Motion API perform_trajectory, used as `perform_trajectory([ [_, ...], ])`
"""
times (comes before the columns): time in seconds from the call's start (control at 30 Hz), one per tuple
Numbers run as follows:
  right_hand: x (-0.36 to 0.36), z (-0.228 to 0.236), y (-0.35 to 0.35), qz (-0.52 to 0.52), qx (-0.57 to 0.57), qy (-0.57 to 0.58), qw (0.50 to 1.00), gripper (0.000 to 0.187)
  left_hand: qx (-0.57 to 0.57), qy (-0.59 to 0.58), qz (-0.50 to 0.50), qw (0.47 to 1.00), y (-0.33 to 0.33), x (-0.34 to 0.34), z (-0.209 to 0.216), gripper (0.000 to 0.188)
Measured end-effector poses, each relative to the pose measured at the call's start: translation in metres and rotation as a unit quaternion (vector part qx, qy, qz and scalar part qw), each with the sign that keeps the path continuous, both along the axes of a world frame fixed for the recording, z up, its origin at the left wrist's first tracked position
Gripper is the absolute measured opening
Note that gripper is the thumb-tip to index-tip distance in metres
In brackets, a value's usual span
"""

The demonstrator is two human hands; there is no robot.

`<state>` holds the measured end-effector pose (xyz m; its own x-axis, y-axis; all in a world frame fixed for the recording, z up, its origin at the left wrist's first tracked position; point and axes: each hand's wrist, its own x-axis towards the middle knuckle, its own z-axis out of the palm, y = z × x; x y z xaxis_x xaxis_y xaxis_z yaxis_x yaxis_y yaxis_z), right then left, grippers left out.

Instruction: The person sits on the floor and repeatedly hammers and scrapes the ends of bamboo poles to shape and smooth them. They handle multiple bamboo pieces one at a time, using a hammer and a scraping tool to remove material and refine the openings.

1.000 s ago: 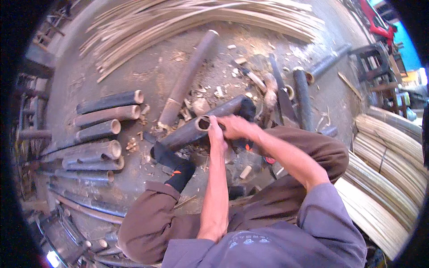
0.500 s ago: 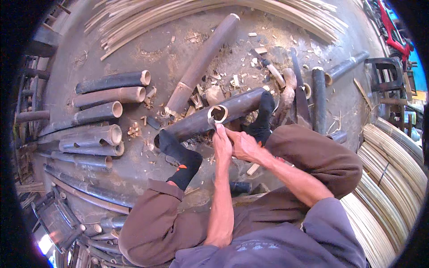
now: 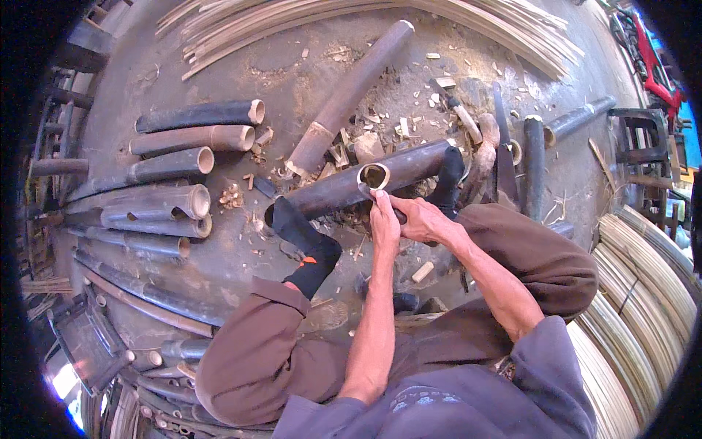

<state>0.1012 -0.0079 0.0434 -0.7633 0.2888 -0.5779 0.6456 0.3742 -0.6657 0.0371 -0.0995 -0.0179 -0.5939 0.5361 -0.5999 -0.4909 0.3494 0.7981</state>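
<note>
A barefooted grip is traded for socks as a person sits with a black-socked left foot point(image 3: 300, 223) and black-socked right foot point(image 3: 449, 179) against a dark brown, round bamboo pole point(image 3: 329, 194), which lies crosswise on the floor just beyond the hands. The left hand point(image 3: 385, 223) appears closed around a slim hand tool with a short grey metal blade point(image 3: 365, 190), its thumb up beside the pale-rimmed round opening point(image 3: 374, 176) in the pole. The right hand point(image 3: 424, 221) is curled about what looks like the tool's dark handle, mostly hidden.

The clearest risk is a slip: should the blade skid off the hard rim, the left thumb sits closest to it. Smooth socks on a round pole could let it roll, spoiling the angle, and too deep a bite might split the rim. Pale wood chips point(image 3: 403, 127) scattered beyond the pole could unsettle it. Farther right, a long, flat, dark blade point(image 3: 504, 164) lies near the right foot, a hazard if that foot slides.
</note>
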Motion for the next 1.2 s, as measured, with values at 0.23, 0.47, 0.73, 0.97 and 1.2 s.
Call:
perform_trajectory([
  [0.23,-0.058,-0.084,-0.122,-0.423,-0.204,0.3,0.83,0.059,-0.24,0.175,-0.45,0.842,0.003,-0.11,0.054,0.063],
  [0.47,-0.014,-0.025,-0.044,-0.143,-0.052,0.122,0.981,0.068,-0.085,0.113,-0.14,0.98,-0.023,-0.034,-0.021,0.071],
  [0.73,-0.021,-0.048,-0.078,-0.296,-0.082,0.155,0.939,0.078,-0.104,0.163,-0.3,0.934,-0.019,-0.067,0.003,0.071],
  [0.97,-0.123,-0.07,-0.131,-0.591,-0.25,0.247,0.726,0.086,-0.202,0.263,-0.488,0.807,0.009,-0.153,0.022,0.073],
  [1.2,-0.008,-0.062,-0.076,-0.398,-0.086,0.205,0.89,0.074,-0.032,0.164,-0.429,0.888,0.0,-0.063,0.021,0.078],
])
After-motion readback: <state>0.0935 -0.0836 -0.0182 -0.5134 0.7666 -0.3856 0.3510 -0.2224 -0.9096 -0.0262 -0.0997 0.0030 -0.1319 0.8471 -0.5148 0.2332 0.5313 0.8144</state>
